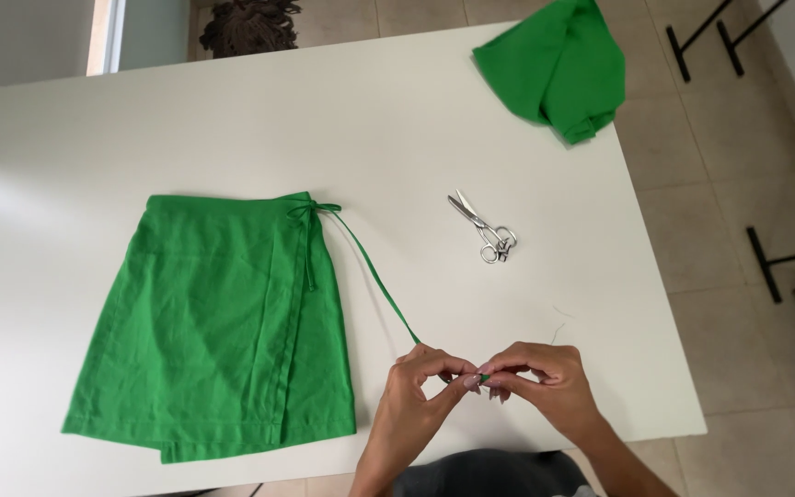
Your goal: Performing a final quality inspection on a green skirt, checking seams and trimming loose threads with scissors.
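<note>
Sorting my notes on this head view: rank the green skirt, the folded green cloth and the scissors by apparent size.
1. green skirt
2. folded green cloth, though it lies farther from the camera
3. scissors

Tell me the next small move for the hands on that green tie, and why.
Probably keep the tie end pinched and work it between the fingertips: both the left hand and right hand already meet on it, while the scissors lie apart, untouched.
</note>
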